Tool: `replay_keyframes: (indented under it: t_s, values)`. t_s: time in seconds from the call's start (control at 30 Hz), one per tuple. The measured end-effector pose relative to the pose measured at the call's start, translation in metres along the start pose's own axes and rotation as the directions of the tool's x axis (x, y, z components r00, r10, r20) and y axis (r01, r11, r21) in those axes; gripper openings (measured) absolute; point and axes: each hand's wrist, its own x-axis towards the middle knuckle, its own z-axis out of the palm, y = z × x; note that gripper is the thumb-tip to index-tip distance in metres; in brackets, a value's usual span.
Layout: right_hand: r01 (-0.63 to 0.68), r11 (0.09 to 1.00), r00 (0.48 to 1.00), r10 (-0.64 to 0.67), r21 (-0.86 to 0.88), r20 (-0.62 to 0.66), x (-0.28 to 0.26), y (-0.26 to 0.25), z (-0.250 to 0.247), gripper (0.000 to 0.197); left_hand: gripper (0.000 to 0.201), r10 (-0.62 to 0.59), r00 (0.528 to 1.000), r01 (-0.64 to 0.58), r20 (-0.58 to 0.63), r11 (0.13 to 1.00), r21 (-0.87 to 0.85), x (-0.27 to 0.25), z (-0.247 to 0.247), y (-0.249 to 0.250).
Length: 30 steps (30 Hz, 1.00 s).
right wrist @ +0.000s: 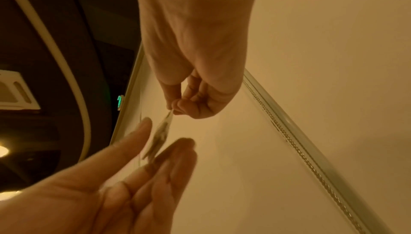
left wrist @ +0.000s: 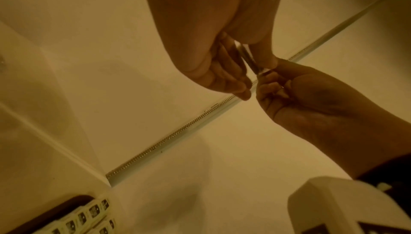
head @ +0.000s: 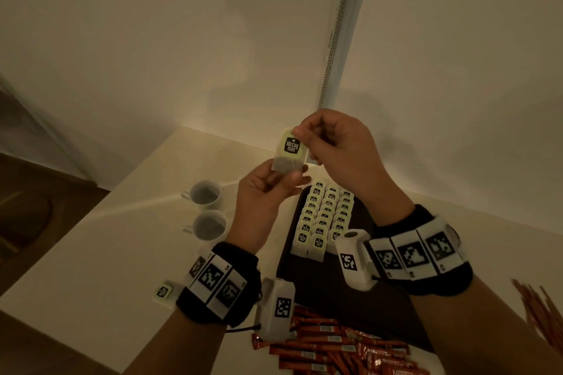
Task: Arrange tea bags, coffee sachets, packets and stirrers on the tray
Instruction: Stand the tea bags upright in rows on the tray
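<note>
**Above the tray, one tea bag between two hands**

Over the far end of the dark tray (head: 359,292), in the head view, a tea bag (head: 288,153) hangs in the air. The right hand (head: 335,146) pinches its top edge between thumb and forefinger, the other fingers curled in. The left hand (head: 268,189) sits under it, thumb and fingers touching the bag's lower part. Three rows of bags (head: 324,216) already stand on the tray. The sachets (head: 329,347) lie in a loose heap on the table (head: 91,253) at the tray's near edge, the stirrers (head: 542,310) lie off to the right, and one spare bag (head: 163,292) lies by the left wrist. Two cups (head: 207,210) stand left of the tray.

From the left wrist, the left hand (left wrist: 222,72) shows fingers and thumb closed lightly on the bag, seen edge-on, and the right hand (left wrist: 295,95) meets it from the right, fingers curled.

From the right wrist, the right hand (right wrist: 193,104) nips the bag's (right wrist: 159,139) top corner, while the left hand's fingers (right wrist: 173,156) look nearly straight and loose around the bottom; the picture is blurred there, so how firmly they hold I cannot tell.

The risk, as I judge it: the grip is a small pinch on thin paper, so a tug between the hands could tear the bag or let it slip. Dropped from here, it would likely knock the standing rows askew.
</note>
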Motion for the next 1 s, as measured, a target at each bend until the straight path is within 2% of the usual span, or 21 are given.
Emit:
replay_keyframes:
  t_s: [0.1, 0.23, 0.33, 0.43, 0.53, 0.63, 0.73, 0.8, 0.87, 1.0]
  values:
    - [0.046, 0.997, 0.999, -0.047, -0.061, -0.011, -0.001, -0.003, -0.001, 0.010, 0.014, -0.031, 0.999, 0.031, 0.011, 0.999, -0.032, -0.002, -0.001, -0.003]
    - [0.041, 0.998, 0.999, -0.041, -0.048, -0.008, -0.004, 0.002, -0.005, 0.008, 0.024, -0.064, 0.998, 0.063, 0.025, 0.997, 0.042, -0.004, -0.005, -0.007]
    - [-0.055, 0.998, 0.998, 0.055, -0.038, -0.003, -0.014, 0.023, -0.016, 0.004, 0.025, -0.118, 0.993, 0.119, -0.019, 0.981, 0.151, -0.012, -0.020, -0.010]
    - [-0.195, 0.967, 0.977, 0.205, -0.162, 0.052, -0.032, 0.064, -0.028, 0.006, 0.016, -0.189, 0.981, 0.192, -0.042, 0.929, 0.316, -0.028, -0.049, -0.013]
    - [-0.358, 0.874, 0.903, 0.414, -0.328, 0.116, -0.058, 0.111, -0.035, 0.009, 0.014, -0.252, 0.965, 0.256, -0.072, 0.847, 0.466, -0.050, -0.083, -0.013]
    - [-0.478, 0.749, 0.775, 0.606, -0.458, 0.182, -0.086, 0.154, -0.036, 0.011, 0.014, -0.322, 0.936, 0.347, -0.143, 0.777, 0.526, -0.077, -0.115, -0.013]
    - [-0.579, 0.675, 0.662, 0.717, -0.457, 0.219, -0.108, 0.185, -0.031, 0.011, 0.015, -0.400, 0.884, 0.466, -0.242, 0.704, 0.536, -0.105, -0.146, -0.015]
    - [-0.638, 0.636, 0.608, 0.762, -0.435, 0.222, -0.118, 0.199, -0.026, 0.010, 0.016, -0.435, 0.846, 0.532, -0.308, 0.655, 0.537, -0.121, -0.164, -0.017]
    - [-0.670, 0.607, 0.581, 0.787, -0.427, 0.208, -0.124, 0.210, -0.021, 0.008, 0.017, -0.455, 0.809, 0.587, -0.372, 0.616, 0.525, -0.133, -0.179, -0.018]
    - [-0.717, 0.581, 0.593, 0.799, -0.385, 0.100, -0.124, 0.225, -0.015, 0.006, 0.017, -0.481, 0.751, 0.660, -0.452, 0.564, 0.496, -0.149, -0.197, -0.017]
